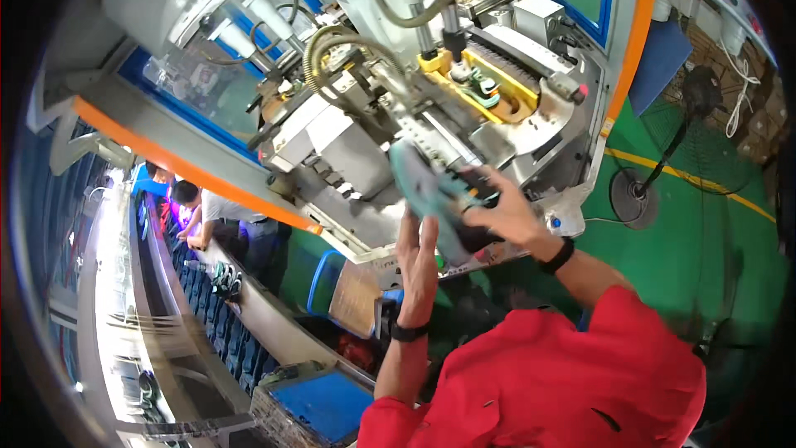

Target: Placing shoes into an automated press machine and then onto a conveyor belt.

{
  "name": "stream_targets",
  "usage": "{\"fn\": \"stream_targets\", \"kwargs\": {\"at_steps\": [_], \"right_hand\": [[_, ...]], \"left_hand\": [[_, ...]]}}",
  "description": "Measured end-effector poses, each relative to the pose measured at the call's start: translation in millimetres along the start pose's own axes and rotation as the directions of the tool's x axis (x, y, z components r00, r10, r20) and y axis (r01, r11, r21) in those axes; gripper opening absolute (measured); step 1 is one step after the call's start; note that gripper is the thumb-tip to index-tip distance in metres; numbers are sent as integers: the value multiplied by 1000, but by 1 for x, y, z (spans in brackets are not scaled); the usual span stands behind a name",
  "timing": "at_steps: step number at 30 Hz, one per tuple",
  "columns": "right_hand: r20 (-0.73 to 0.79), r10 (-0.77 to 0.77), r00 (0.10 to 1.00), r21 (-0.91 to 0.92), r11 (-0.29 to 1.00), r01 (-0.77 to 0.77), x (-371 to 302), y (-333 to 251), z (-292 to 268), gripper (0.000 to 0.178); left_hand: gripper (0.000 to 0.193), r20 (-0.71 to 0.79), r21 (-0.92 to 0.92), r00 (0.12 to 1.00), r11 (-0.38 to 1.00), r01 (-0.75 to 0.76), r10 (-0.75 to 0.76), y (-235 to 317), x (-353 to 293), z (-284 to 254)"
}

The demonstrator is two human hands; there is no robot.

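The right-hand grip (516,214) holds a blurred shoe (417,178) with a pale teal sole, tilted before a white machine (355,158), and the left-hand grip (416,272) is raised at its sole side. A yellow tray (517,83) in the machine carries another teal-and-white shoe (487,93). A black fan (701,91) stands on green floor (680,257) to the right.

Head-worn fisheye view, looking down, close in

— Finish of the held shoe (421,185)?
— Looks matt; blur hides texture. Yellow tray (516,81), near the machine bed (531,138)'s right edge: smooth painted metal.
— Floor (539,286)?
— Smooth, faintly glossy. Shirt (564,382): matt cloth.
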State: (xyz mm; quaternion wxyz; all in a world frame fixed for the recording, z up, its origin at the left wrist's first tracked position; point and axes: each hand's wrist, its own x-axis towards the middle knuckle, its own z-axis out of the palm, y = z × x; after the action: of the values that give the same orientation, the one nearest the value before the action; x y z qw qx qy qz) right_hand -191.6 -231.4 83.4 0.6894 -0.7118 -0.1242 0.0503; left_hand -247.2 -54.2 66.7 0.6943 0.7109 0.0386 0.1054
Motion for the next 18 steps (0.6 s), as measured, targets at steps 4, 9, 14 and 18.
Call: {"fn": "stream_targets", "kwargs": {"at_steps": [4, 9, 14, 18], "right_hand": [[-288, -16, 957, 67, 997, 37, 12, 28, -73, 62], [-491, -56, 869, 31, 996, 82, 24, 45, -142, 60], [-645, -78, 760, -145, 989, -21, 22, 40, -175, 59], [-697, -80, 713, -257, 955, -144, 39, 44, -190, 55]], "left_hand": [[76, 174, -25, 969, 983, 180, -173, -28, 85, 41], [44, -171, 380, 974, 922, -74, 148, -144, 252, 100], [72, -303, 620, 952, 749, 234, -47, -197, 342, 136], [60, -308, 692, 949, 669, 272, -67, -193, 365, 128]]}}
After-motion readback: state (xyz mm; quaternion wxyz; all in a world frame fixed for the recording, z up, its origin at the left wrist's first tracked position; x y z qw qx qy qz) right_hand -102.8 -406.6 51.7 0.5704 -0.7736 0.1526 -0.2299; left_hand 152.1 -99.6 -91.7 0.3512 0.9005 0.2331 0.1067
